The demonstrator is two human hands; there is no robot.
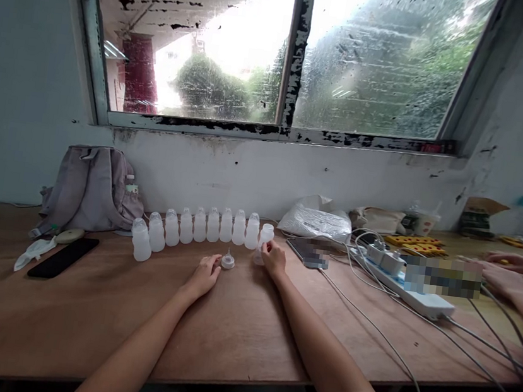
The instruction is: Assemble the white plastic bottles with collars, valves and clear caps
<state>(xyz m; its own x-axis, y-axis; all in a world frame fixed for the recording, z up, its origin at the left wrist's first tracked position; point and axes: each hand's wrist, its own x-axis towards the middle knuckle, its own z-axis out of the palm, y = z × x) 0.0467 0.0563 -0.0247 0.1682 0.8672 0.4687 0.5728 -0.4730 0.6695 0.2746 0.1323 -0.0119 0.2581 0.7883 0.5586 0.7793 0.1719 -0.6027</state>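
Head view: at a brown wooden table (234, 339), a person's right hand (273, 261) has its fingers closed around the side of an open bottle (267, 230), which stands at the right end of a curved line of cloudy white bottles (199, 225). The nine others are upright and close together, with domed tops, while the open bottle shows a bare, wide mouth. The left hand (207, 273) rests low over the table with its fingers bent; how far they are parted, and whether they touch the small ringed cap (228, 262) just beside the fingertips, I cannot tell. That cap sits on the table between the two hands, its thin tip pointing up, in front of the line

To the left, a grey backpack (85, 193) leans against the wall (216, 174), with a black phone (63, 258) and a crumpled white tissue (35, 253) lying before it. Right of the open bottle lies another phone (305, 252), its screen partly blurred out, near a shiny plastic bag (318, 221). Farther right, a white power strip (420, 299) holds plugged-in chargers and trailing cables, with yellow blocks (417, 244) behind it. At the far right edge are a co-worker's hands (504, 277); what they hold is blurred out. A window (297, 67) with peeling paint fills the wall above
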